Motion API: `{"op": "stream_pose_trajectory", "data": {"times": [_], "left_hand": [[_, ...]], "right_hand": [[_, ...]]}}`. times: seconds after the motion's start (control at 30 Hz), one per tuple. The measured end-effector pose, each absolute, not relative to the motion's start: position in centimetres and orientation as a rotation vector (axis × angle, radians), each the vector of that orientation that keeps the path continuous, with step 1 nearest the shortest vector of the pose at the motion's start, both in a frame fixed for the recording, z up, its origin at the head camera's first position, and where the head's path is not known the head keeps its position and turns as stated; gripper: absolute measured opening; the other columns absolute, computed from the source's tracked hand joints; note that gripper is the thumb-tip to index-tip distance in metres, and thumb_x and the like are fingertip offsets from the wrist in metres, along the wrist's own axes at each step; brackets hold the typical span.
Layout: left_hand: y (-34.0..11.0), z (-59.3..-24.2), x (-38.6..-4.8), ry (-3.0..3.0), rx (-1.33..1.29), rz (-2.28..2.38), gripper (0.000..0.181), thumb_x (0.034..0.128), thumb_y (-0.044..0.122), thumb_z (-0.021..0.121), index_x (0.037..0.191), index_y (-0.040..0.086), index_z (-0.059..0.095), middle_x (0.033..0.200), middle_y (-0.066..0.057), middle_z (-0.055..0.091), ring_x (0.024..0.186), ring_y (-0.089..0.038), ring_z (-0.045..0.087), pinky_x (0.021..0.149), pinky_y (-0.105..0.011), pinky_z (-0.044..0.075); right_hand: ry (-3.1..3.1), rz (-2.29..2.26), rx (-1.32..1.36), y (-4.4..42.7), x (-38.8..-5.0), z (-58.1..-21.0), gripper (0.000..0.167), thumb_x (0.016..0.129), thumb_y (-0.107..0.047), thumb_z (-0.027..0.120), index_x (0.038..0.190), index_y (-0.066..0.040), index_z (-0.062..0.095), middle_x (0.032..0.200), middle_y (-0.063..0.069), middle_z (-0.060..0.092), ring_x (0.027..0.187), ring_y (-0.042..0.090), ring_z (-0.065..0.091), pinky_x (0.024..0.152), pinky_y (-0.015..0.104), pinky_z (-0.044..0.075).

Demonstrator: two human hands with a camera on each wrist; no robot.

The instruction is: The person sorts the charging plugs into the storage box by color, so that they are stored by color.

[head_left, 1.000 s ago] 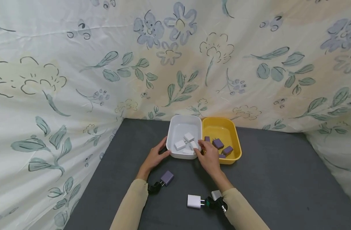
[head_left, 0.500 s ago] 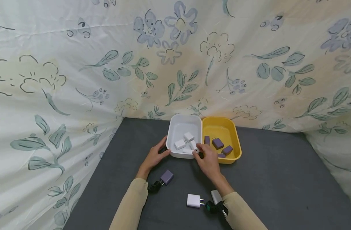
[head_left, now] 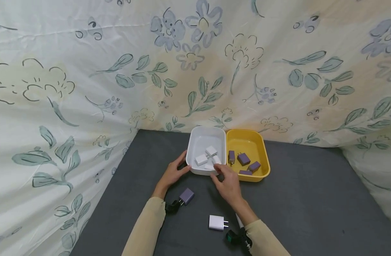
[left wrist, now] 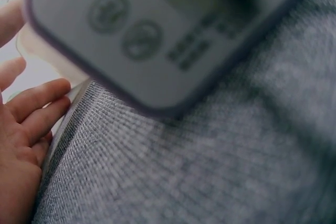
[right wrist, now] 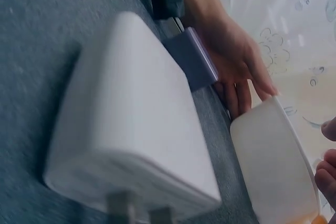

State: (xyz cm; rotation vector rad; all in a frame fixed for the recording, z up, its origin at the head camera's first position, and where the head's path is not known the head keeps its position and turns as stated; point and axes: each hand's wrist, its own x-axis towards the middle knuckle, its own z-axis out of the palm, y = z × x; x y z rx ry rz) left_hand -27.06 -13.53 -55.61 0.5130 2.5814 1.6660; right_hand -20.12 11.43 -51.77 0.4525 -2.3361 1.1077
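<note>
1. Pale cloth [head_left: 195, 85] printed with flowers and leaves hangs behind and beside a dark grey table [head_left: 310, 192].
2. Side by side against the back cloth stand a white box [head_left: 206, 137] and a yellow box [head_left: 246, 140].
3. White chargers [head_left: 201, 159] lie clustered in the near part of the white box; four purple chargers [head_left: 243, 159] lie in the yellow one.
4. The person's left hand [head_left: 171, 176] rests on the white box's left near corner, thumb and fingers spread apart.
5. The right hand [head_left: 229, 183] is over the white box's right near corner, thumb and forefinger apart, fingers loosely bent.
6. On the table, a lone purple charger [head_left: 186, 196] lies near the left wrist.
7. A lone white charger [head_left: 216, 223] lies nearer the wearer, prongs pointing right; beside it, another white piece [head_left: 239, 221] is mostly hidden by the right forearm.
</note>
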Motion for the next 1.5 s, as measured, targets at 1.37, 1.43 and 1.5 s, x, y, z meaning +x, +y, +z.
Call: {"op": "stream_pose_trajectory", "data": {"times": [1.37, 1.43, 1.5], "left_hand": [[-13.6, -55.5, -26.9, 2.588, 0.534, 1.671, 0.073, 0.0924, 0.036, 0.067, 0.155, 0.024, 0.030, 0.143, -0.003, 0.056, 0.139, -0.021, 0.045, 0.114, -0.053, 0.032], [-13.6, -55.5, -26.8, 2.584, 0.530, 1.672, 0.073, 0.0923, 0.037, 0.066, 0.155, 0.024, 0.030, 0.143, -0.002, 0.056, 0.139, -0.021, 0.045, 0.114, -0.053, 0.031], [-13.7, -55.5, -26.8, 2.580, 0.533, 1.675, 0.073, 0.0923, 0.038, 0.066, 0.154, 0.026, 0.030, 0.144, -0.002, 0.055, 0.140, -0.021, 0.044, 0.114, -0.053, 0.031]], "right_hand": [[-2.766, 1.098, 0.790, 5.4, -16.4, -52.6, 0.048, 0.079, -0.024, 0.082, 0.119, -0.004, 0.066, 0.106, 0.005, 0.070, 0.092, 0.016, 0.067, 0.078, 0.031, 0.055], [-2.782, 1.073, 0.783, 5.1, -16.3, -52.6, 0.049, 0.079, -0.025, 0.082, 0.120, -0.004, 0.066, 0.107, 0.005, 0.070, 0.092, 0.016, 0.067, 0.077, 0.030, 0.054], [-2.788, 1.058, 0.779, 4.9, -16.1, -52.7, 0.050, 0.079, -0.025, 0.082, 0.121, -0.004, 0.065, 0.107, 0.006, 0.069, 0.092, 0.016, 0.066, 0.077, 0.030, 0.054]]}}
